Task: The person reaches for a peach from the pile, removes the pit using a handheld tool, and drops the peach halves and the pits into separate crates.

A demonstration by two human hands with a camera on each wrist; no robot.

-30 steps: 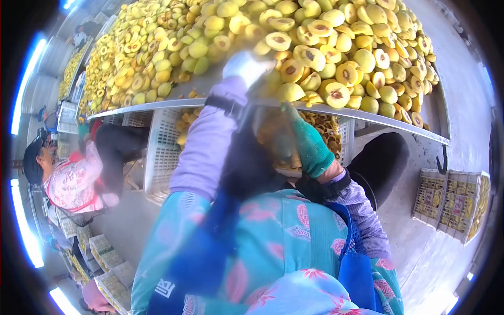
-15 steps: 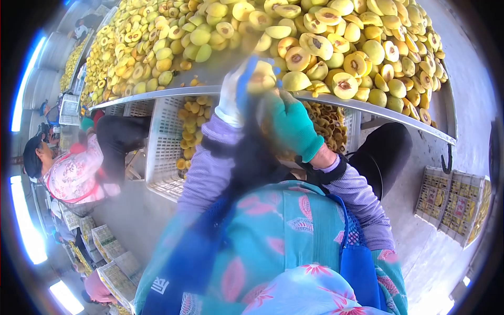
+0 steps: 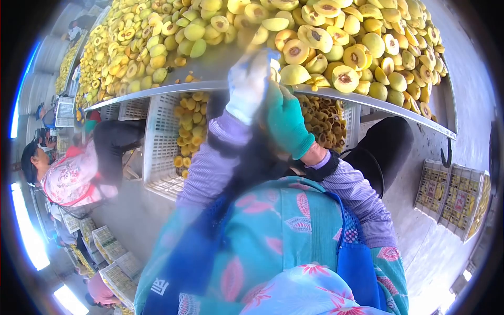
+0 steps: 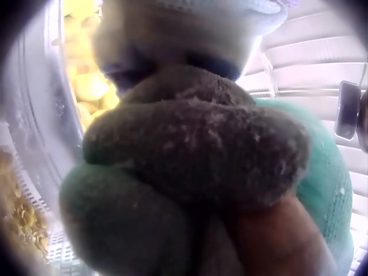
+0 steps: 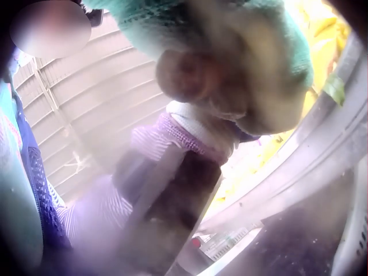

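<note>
My left hand (image 3: pixel 245 86), in a white glove with blue on its fingers, holds a halved peach at the table's front edge; the fruit is almost wholly hidden now. My right hand (image 3: pixel 287 118), in a green glove, meets it with its fingertips. Dark, soiled glove fingers (image 4: pixel 195 152) lie curled across the left wrist view, a bare digit (image 4: pixel 276 230) beneath them. I cannot tell what the right hand grips. Halved yellow peaches (image 3: pixel 346 79), some with brown hollows, are heaped on the metal-edged table (image 3: pixel 378 109) beyond both hands.
Below the table edge stands a white crate (image 3: pixel 160 142) with yellow peach halves (image 3: pixel 191 126); brown scraps (image 3: pixel 325 121) lie to its right. Filled crates (image 3: pixel 451 199) stand on the floor at right. Another person (image 3: pixel 71 176) sits at left. A hook (image 3: pixel 447 153) hangs from the table corner.
My left hand moved from over the heap toward my body, bringing a peach half. My right hand rose from below the edge to meet it, and both hands now cover the fruit.
</note>
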